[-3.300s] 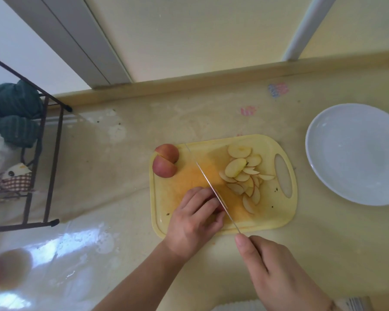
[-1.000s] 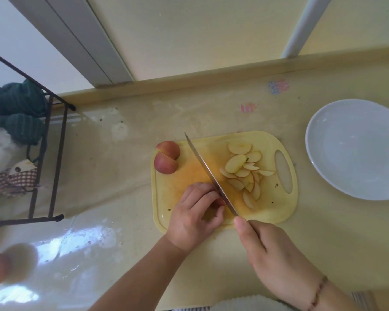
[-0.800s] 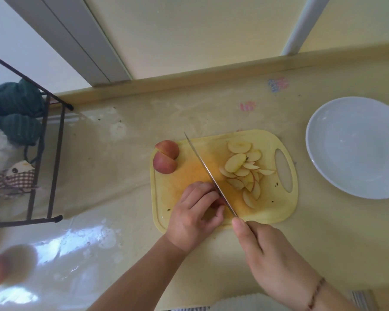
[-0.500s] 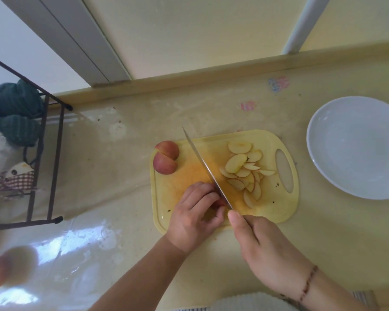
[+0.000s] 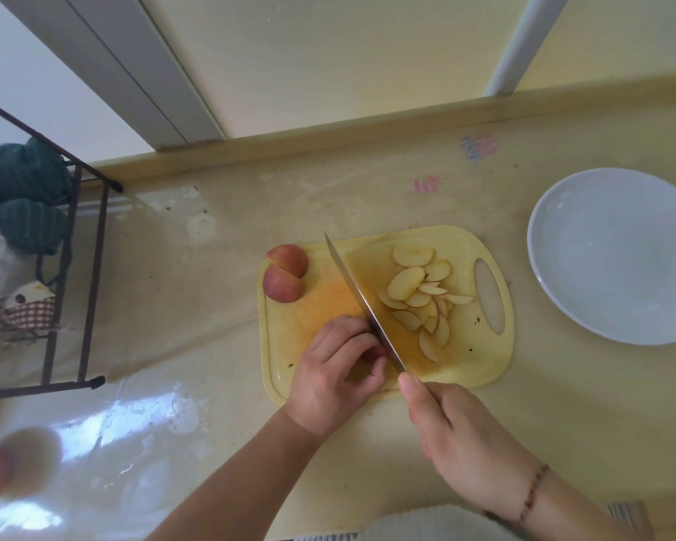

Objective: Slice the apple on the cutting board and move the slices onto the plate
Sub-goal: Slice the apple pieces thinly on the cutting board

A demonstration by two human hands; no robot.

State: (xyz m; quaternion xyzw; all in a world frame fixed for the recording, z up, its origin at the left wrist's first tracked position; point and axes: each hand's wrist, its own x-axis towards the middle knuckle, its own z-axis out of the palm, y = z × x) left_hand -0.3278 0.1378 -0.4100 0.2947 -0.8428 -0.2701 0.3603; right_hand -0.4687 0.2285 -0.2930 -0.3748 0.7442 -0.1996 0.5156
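A yellow cutting board (image 5: 481, 365) lies in the middle of the table. Two red apple quarters (image 5: 283, 273) sit at its far left corner. Several thin pale apple slices (image 5: 418, 294) are piled on its right half. My left hand (image 5: 334, 374) curls over a small apple piece (image 5: 376, 352), mostly hidden, at the board's near side. My right hand (image 5: 457, 435) grips the handle of a knife (image 5: 361, 302), forefinger along the spine, blade angled beside my left fingertips. The white plate (image 5: 617, 255) at the right holds nothing.
A dark metal rack (image 5: 83, 267) with green cloths and a checked cloth stands at the left. A wall and raised ledge run along the table's far edge. A blurred round object (image 5: 12, 466) shows at the bottom left. The tabletop has a glossy cover.
Over the last second the knife has slid forward and back in short strokes at the piece under my left hand. The slices, quarters and plate have stayed put.
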